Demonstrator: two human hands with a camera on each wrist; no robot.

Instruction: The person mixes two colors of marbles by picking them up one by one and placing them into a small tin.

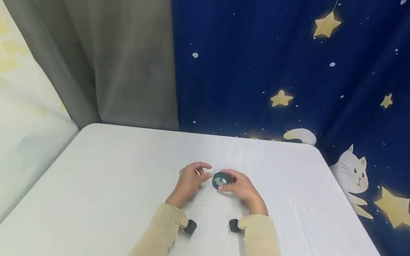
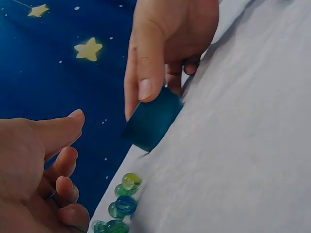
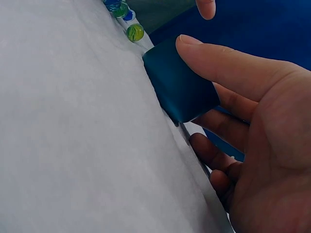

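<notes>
A small dark blue cup (image 1: pixel 219 179) lies tilted on the white table (image 1: pixel 109 184), mid-table. My right hand (image 1: pixel 232 180) grips it, thumb along one side and fingers curled behind. The wrist views show the same blue cup (image 2: pixel 150 124) (image 3: pixel 177 85) resting on its edge against the cloth. My left hand (image 1: pixel 202 171) hovers just left of the cup, thumb out, fingers loosely curled, holding nothing. Several green and blue glass marbles (image 2: pixel 124 196) (image 3: pixel 127 22) lie on the table by the left hand; in the head view they are mostly hidden behind it.
A dark blue backdrop with yellow stars and a white cat (image 1: pixel 352 172) hangs behind and to the right of the table. Grey curtain (image 1: pixel 123 52) hangs at the back left. The table's right edge runs close to the backdrop.
</notes>
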